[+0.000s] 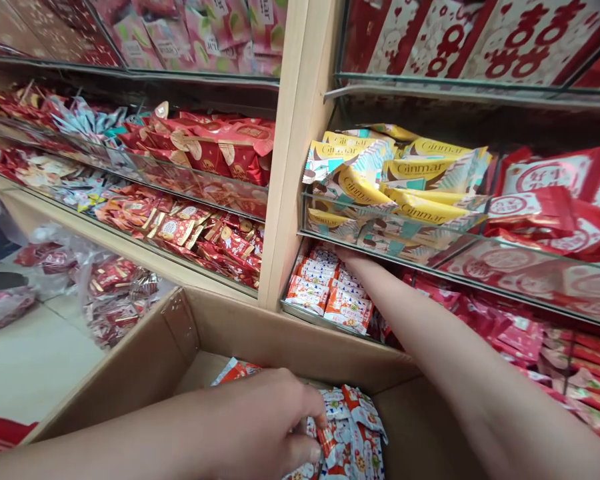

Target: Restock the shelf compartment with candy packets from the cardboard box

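My left hand (267,420) is down inside an open cardboard box (280,333). Its thumb and index finger close on a small white and orange snack packet (327,440), one of a pile of similar packets (357,433) in the box. My right hand (349,257) reaches deep into the lower shelf bin, beneath the ledge of the shelf above, and its fingers are hidden there. Rows of the same white and orange packets (350,307) lie in that bin, just below and left of my right wrist.
A wooden upright (290,153) divides the shelves. Yellow Ginmar packets (420,167) fill the bin above my right hand, beside red packets (550,207). Pink packets (515,333) lie right of my forearm. Plastic bags of snacks (117,293) sit on the floor (45,367).
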The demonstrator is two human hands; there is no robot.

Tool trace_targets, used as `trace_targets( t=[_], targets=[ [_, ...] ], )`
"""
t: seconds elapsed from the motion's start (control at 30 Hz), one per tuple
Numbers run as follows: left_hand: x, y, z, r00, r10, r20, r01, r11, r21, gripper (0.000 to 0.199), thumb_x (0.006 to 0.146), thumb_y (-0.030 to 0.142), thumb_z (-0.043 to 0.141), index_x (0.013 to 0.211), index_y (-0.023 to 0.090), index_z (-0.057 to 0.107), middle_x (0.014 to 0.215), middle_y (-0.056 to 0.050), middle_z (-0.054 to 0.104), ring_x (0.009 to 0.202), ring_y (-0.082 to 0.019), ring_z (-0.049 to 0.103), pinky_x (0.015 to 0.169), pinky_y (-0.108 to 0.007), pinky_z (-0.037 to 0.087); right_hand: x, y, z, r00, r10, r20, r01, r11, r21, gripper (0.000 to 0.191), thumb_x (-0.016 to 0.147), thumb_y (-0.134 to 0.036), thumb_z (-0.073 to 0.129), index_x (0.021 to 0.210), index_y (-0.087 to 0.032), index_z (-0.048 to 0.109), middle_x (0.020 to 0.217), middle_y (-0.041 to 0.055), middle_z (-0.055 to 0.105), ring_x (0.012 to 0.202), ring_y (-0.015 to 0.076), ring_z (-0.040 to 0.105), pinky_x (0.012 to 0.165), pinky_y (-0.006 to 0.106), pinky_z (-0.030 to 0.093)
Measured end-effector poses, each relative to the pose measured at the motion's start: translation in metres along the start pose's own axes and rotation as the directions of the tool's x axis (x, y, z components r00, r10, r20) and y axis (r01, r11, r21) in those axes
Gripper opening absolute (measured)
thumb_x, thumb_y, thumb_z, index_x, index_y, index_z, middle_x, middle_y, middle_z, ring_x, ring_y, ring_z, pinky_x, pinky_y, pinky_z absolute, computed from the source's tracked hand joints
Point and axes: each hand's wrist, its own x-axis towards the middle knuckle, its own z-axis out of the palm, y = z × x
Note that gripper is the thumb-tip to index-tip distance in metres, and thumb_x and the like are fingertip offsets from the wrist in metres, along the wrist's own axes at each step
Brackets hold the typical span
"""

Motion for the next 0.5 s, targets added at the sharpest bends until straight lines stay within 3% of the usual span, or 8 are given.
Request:
trace_targets(
  t=[0.23,0.5],
  targets=[
    [0.0,0.002,-0.005,0.993,-0.036,0.113,0.035,0.999,0.006,0.023,0.077,0.035,0.047,0.092,0.029,0.063,0.086,-0.006,0.066,0.079,-0.026,0.061,0.064,-0.032,0.043,-0.003,0.016,0.0,0.994,0.087,-0.063,-0.084,0.995,0.057,0.054,0.083,-0.046,0.03,0.131,-0.021,0.036,0.131,0.0096,0.042,0.124,0.0249,0.031,0.104,0.048,0.016],
    [0.003,0.002,-0.009,0.986,-0.072,0.151,0.075,0.997,-0.013,0.021,0.074,0.03,0.049,0.088,0.027,0.064,0.084,-0.007,0.065,0.078,-0.027,0.061,0.066,-0.034,0.044,0.001,0.019,-0.001,0.992,0.038,-0.117,-0.033,0.999,0.042,0.056,0.083,-0.047,0.03,0.132,-0.02,0.035,0.132,0.0088,0.041,0.127,0.0254,0.025,0.106,0.045,0.013]
  ],
)
